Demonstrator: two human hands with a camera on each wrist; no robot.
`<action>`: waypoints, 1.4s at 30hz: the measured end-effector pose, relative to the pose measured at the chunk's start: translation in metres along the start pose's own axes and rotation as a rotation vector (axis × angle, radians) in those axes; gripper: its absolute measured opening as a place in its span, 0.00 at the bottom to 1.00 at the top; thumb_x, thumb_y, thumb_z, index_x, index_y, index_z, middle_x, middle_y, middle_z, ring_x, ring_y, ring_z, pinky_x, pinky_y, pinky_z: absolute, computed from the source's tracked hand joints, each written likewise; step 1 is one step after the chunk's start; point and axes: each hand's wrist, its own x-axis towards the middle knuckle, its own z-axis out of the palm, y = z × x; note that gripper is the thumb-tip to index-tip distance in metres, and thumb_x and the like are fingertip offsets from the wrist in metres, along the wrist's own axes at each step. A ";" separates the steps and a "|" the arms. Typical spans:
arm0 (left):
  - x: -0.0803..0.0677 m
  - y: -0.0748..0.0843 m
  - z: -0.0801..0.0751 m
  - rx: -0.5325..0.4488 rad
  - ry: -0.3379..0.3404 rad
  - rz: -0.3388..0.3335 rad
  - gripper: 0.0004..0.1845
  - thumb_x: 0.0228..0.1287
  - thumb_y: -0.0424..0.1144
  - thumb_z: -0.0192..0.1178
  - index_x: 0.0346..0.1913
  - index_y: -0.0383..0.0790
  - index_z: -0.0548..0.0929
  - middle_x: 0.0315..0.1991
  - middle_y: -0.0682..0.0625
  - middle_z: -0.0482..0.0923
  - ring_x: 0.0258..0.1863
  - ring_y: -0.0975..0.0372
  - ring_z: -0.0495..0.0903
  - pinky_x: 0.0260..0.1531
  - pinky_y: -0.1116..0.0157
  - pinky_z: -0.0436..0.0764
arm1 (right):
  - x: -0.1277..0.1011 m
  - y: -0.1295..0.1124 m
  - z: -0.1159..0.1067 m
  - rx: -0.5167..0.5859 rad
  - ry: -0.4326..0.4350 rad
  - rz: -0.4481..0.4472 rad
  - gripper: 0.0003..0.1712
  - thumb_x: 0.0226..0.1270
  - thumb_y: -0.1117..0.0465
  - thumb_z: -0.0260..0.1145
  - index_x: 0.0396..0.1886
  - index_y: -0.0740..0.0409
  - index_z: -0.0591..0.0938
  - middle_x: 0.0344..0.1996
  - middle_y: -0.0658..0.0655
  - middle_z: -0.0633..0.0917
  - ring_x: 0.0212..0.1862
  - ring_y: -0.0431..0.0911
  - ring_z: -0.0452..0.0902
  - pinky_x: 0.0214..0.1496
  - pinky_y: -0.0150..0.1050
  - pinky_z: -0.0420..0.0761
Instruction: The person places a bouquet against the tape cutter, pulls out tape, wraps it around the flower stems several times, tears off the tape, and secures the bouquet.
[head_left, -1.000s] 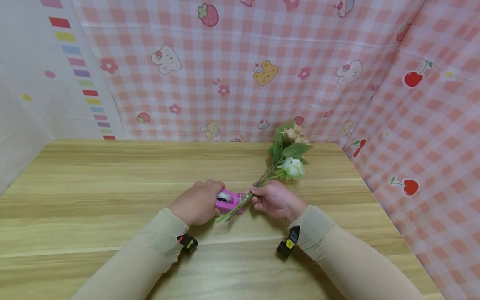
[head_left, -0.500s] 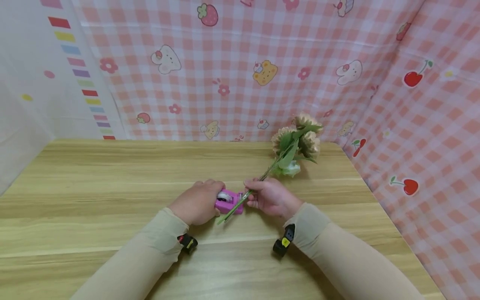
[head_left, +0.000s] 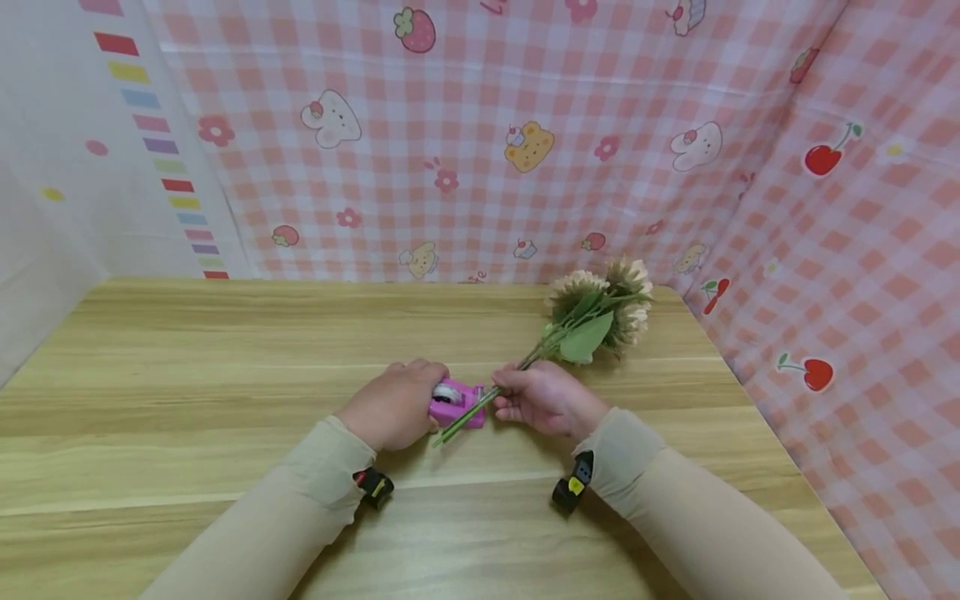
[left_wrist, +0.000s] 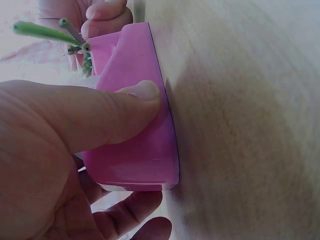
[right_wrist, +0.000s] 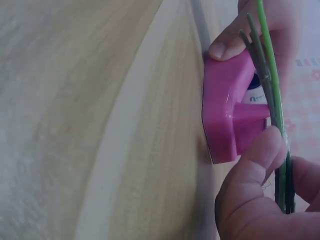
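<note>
My left hand (head_left: 395,406) grips a pink tape dispenser (left_wrist: 137,135) that stands on the table, thumb pressed along its near side. A roll of tape (head_left: 447,392) sits inside the dispenser. With thumb and fingers my right hand (head_left: 551,398) pinches the stems (right_wrist: 278,150) of a bunch of artificial flowers (head_left: 600,304). The stems slant across the dispenser's right end, their cut ends toward me. Pale peach blooms and green leaves point away to the back right. In the right wrist view the stems pass close in front of the dispenser; whether they touch it I cannot tell.
A wood-grain table (head_left: 225,350) lies under both hands. Behind it hangs a pink checked cloth (head_left: 465,108), and another checked stretch (head_left: 885,275) runs along the right edge. White cloth (head_left: 45,225) borders the left side.
The bunch has turned in my right hand: the white flower has gone out of sight and the peach blooms now face up and right. My left hand and the dispenser have stayed put.
</note>
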 end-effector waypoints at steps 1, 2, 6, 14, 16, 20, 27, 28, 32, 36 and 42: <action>0.000 0.000 0.000 0.000 -0.001 -0.001 0.30 0.66 0.42 0.73 0.68 0.42 0.76 0.62 0.44 0.80 0.58 0.48 0.79 0.63 0.50 0.81 | 0.000 0.000 -0.001 -0.009 -0.005 0.005 0.05 0.83 0.63 0.56 0.45 0.61 0.74 0.29 0.53 0.83 0.31 0.41 0.81 0.39 0.32 0.87; 0.000 0.000 0.000 -0.001 -0.002 -0.003 0.30 0.66 0.42 0.73 0.69 0.42 0.76 0.63 0.44 0.80 0.59 0.48 0.79 0.64 0.50 0.81 | 0.001 0.000 -0.001 -0.016 -0.011 0.008 0.05 0.84 0.63 0.56 0.46 0.61 0.74 0.29 0.53 0.84 0.31 0.41 0.81 0.40 0.33 0.88; 0.000 -0.001 0.001 0.001 -0.007 -0.009 0.31 0.67 0.43 0.73 0.70 0.42 0.75 0.65 0.44 0.79 0.61 0.47 0.79 0.66 0.50 0.80 | 0.001 0.001 -0.003 -0.027 -0.020 0.013 0.06 0.84 0.62 0.56 0.47 0.62 0.74 0.29 0.53 0.84 0.31 0.41 0.82 0.40 0.34 0.89; 0.001 -0.001 0.002 0.000 -0.013 -0.011 0.32 0.67 0.44 0.72 0.71 0.44 0.75 0.67 0.45 0.78 0.63 0.47 0.78 0.68 0.50 0.79 | 0.001 0.001 -0.003 -0.038 -0.020 0.016 0.07 0.84 0.62 0.55 0.45 0.62 0.76 0.28 0.53 0.85 0.31 0.42 0.82 0.41 0.35 0.89; 0.001 -0.001 0.001 0.000 -0.011 -0.009 0.32 0.67 0.44 0.72 0.71 0.44 0.75 0.67 0.45 0.78 0.63 0.47 0.78 0.68 0.50 0.79 | 0.001 0.002 -0.003 -0.038 -0.017 0.014 0.07 0.84 0.62 0.56 0.46 0.62 0.75 0.28 0.54 0.85 0.31 0.42 0.82 0.40 0.35 0.89; 0.001 -0.001 0.001 -0.001 -0.011 -0.007 0.32 0.67 0.44 0.72 0.71 0.44 0.75 0.67 0.45 0.78 0.64 0.47 0.78 0.68 0.50 0.78 | 0.001 0.002 -0.002 -0.032 -0.009 0.009 0.06 0.84 0.62 0.56 0.46 0.62 0.75 0.27 0.54 0.84 0.31 0.42 0.83 0.40 0.35 0.89; 0.000 -0.002 0.001 -0.005 -0.011 -0.008 0.31 0.67 0.42 0.72 0.70 0.43 0.75 0.66 0.45 0.78 0.63 0.47 0.78 0.68 0.50 0.78 | -0.001 0.002 0.000 0.015 -0.003 -0.019 0.04 0.83 0.66 0.55 0.49 0.63 0.73 0.29 0.55 0.85 0.32 0.44 0.85 0.44 0.35 0.90; 0.000 -0.002 0.001 -0.005 -0.010 -0.009 0.30 0.67 0.42 0.72 0.70 0.43 0.75 0.66 0.45 0.78 0.62 0.47 0.78 0.68 0.50 0.79 | -0.001 0.001 0.000 0.022 -0.004 -0.027 0.03 0.83 0.66 0.55 0.49 0.63 0.73 0.29 0.55 0.85 0.32 0.44 0.85 0.44 0.35 0.90; 0.000 -0.002 0.001 -0.009 -0.002 -0.006 0.28 0.68 0.39 0.70 0.69 0.43 0.76 0.65 0.45 0.79 0.61 0.47 0.79 0.67 0.49 0.79 | -0.003 0.001 0.001 0.045 -0.010 -0.046 0.01 0.82 0.69 0.55 0.47 0.61 0.71 0.29 0.55 0.86 0.31 0.44 0.86 0.43 0.36 0.90; 0.000 -0.002 0.001 -0.011 0.006 -0.005 0.26 0.68 0.35 0.66 0.68 0.43 0.77 0.64 0.46 0.80 0.60 0.48 0.79 0.67 0.50 0.80 | -0.005 0.000 0.001 0.056 -0.017 -0.056 0.04 0.81 0.71 0.54 0.44 0.59 0.70 0.30 0.55 0.86 0.31 0.44 0.87 0.43 0.36 0.90; 0.000 -0.002 0.001 -0.013 0.002 -0.007 0.26 0.68 0.35 0.67 0.68 0.43 0.77 0.64 0.47 0.80 0.60 0.49 0.79 0.67 0.51 0.80 | -0.007 0.000 -0.003 0.056 -0.018 -0.061 0.06 0.80 0.72 0.54 0.43 0.58 0.70 0.33 0.54 0.87 0.33 0.44 0.86 0.45 0.35 0.90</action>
